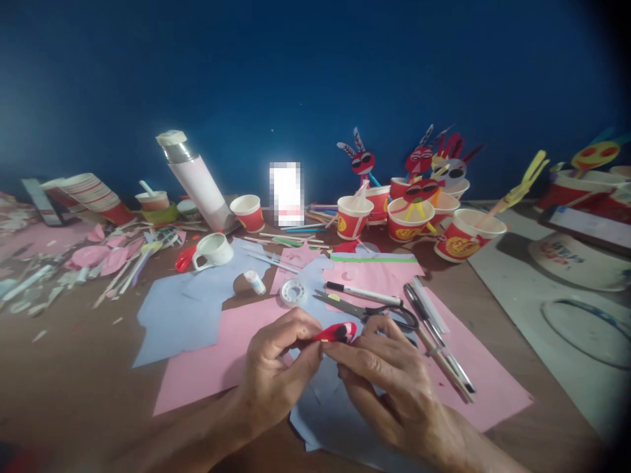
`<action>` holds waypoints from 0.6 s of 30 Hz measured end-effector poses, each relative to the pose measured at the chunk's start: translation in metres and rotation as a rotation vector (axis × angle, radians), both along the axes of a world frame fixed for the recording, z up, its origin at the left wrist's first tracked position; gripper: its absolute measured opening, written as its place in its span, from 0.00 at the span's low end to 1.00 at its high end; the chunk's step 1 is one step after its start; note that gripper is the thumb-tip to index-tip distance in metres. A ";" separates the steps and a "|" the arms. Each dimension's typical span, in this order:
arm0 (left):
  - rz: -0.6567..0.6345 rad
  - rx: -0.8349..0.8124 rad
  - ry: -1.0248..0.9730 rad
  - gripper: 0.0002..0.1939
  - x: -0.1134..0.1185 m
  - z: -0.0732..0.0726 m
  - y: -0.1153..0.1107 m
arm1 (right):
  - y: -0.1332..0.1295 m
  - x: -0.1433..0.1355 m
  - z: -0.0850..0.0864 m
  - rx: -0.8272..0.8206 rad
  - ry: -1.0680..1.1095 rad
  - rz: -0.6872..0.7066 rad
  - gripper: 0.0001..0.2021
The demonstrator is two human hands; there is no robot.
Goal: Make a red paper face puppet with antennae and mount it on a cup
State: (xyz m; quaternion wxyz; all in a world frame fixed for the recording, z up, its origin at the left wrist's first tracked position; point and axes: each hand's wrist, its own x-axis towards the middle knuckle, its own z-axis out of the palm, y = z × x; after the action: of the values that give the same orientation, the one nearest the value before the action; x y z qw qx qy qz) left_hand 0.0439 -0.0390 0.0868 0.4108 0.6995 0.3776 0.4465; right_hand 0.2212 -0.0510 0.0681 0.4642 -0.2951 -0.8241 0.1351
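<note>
The left hand [283,358] pinches a small red piece [328,333] between thumb and fingers, just on the near side of the scissors [348,307]. The right hand [394,374] has a fingertip at the piece's lower edge; whether it grasps or only presses, I cannot tell.

The piece already carries pink and black parts and looks partly made up. It is loose in the hands, with no stick or feelers showing, though fingers cover some of it. Beyond the scissors, red faces [363,163] with eyes and feelers stand in paper cups [352,226], looking further along.

The brown table [89,368] bears pink paper [197,374] and blue paper [172,315], both reaching under the hands. Left of the scissors are a tape roll [283,293], a glue stick [254,282] and a white mug [214,251]; farther left lie cut scraps and sticks [89,259]. A capped marker [365,293] lies just beyond the scissors, and pens [424,309] lie to their right. A tilted flask [200,187] and a glowing screen [286,194] stand behind, against a dark blue wall [246,79].
</note>
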 end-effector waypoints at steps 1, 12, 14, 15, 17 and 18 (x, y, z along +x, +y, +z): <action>0.001 -0.022 -0.003 0.07 0.000 -0.001 0.000 | 0.000 0.000 0.001 -0.005 0.003 0.005 0.15; -0.067 -0.364 -0.158 0.08 0.002 -0.010 -0.001 | 0.001 0.002 0.000 -0.326 0.164 -0.153 0.11; -0.086 -0.402 -0.166 0.08 0.002 -0.011 -0.003 | 0.001 0.000 -0.002 -0.357 0.126 -0.165 0.12; -0.092 -0.416 -0.166 0.08 0.003 -0.011 -0.003 | 0.001 -0.001 -0.003 -0.366 0.111 -0.179 0.13; -0.095 -0.439 -0.160 0.08 0.004 -0.012 -0.004 | 0.000 -0.003 -0.005 -0.363 0.091 -0.213 0.15; -0.094 -0.452 -0.155 0.08 0.004 -0.012 -0.004 | 0.000 -0.003 -0.005 -0.353 0.087 -0.226 0.15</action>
State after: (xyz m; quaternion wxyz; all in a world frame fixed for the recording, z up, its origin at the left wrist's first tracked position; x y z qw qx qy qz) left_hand 0.0480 -0.0434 0.0749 0.6048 0.5705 0.4022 0.3834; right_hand 0.2179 -0.0513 0.0626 0.4526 -0.4563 -0.7285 0.2370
